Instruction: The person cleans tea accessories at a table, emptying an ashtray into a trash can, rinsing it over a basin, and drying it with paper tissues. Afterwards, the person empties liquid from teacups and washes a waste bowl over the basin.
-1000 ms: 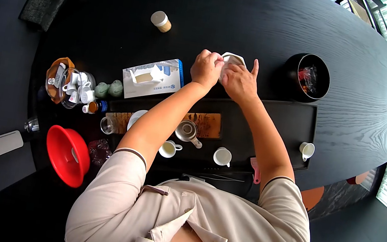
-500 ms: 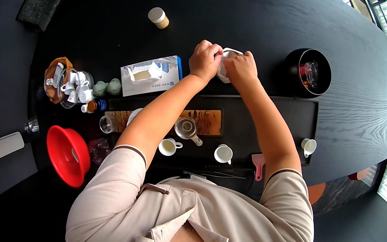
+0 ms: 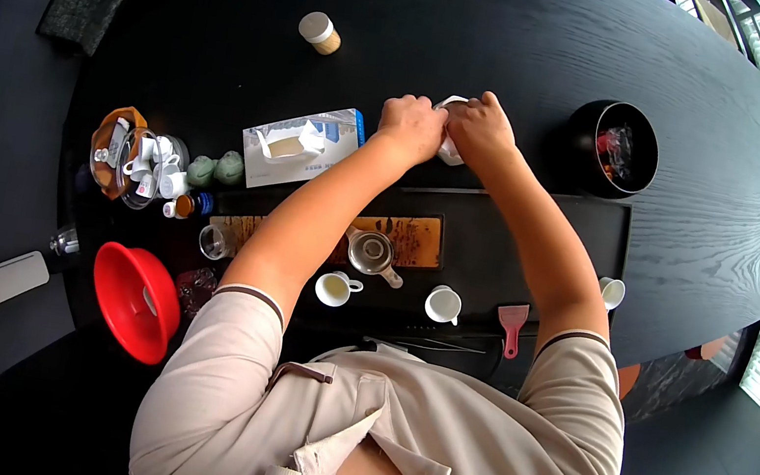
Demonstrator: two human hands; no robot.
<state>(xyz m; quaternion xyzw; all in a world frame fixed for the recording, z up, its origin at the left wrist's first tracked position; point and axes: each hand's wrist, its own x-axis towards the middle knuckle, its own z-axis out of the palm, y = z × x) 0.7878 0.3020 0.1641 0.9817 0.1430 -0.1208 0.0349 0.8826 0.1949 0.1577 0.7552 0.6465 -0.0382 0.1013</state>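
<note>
My left hand (image 3: 413,125) is closed on the left side of a white, thin-walled thing (image 3: 450,152), whose pale rim shows between my hands. It may be a bag or a small bowl; the hands cover too much to tell. My right hand (image 3: 482,134) has its fingers bent over the opening at the right side, and its fingertips are hidden. To the left lies a tissue box (image 3: 262,164) with a tissue sticking out. Farther back stands a white-lidded jar of toothpicks or similar sticks (image 3: 326,40).
A black bowl (image 3: 644,170) with wrapped items stands right. On the dark tray (image 3: 516,259) are a glass pitcher (image 3: 370,252), white cups (image 3: 332,288) and a pink scraper (image 3: 512,328). A red basin (image 3: 117,295) and a cup-filled glass bowl (image 3: 176,156) stand left.
My hands have come closer together over the white thing, and my left hand has turned slightly, hiding more of it. The rest of the scene shifts slightly with the camera.
</note>
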